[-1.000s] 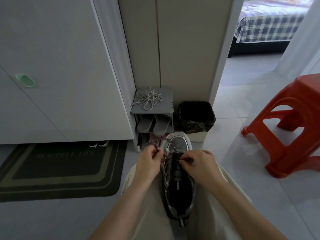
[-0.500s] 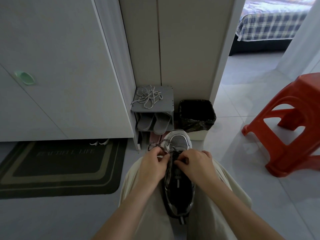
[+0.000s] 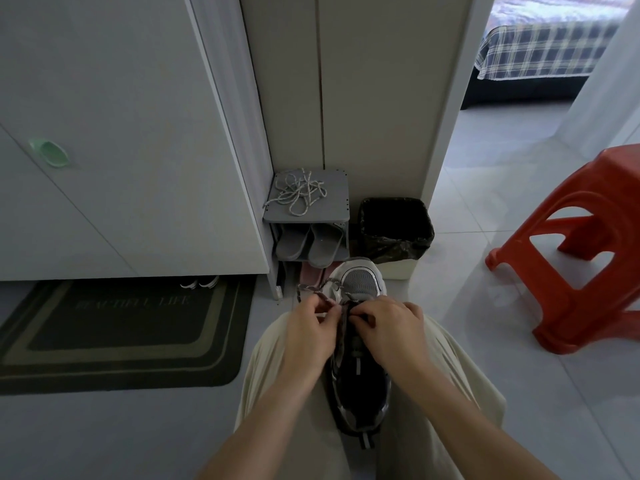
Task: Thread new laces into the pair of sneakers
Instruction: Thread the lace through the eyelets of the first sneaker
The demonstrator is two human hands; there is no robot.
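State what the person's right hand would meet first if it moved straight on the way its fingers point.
Probably the left hand, just across the sneaker from the right hand; both pinch the lace there, though depth between them is unclear.

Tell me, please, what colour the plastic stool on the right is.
The stool is orange-red, shown in the head view.

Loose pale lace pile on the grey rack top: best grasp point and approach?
Pinch the tangled middle of the lace pile from above: it lies flat on the rack top, with cabinet and wall close on the left and behind. A lone outer loop would likely just trail out.
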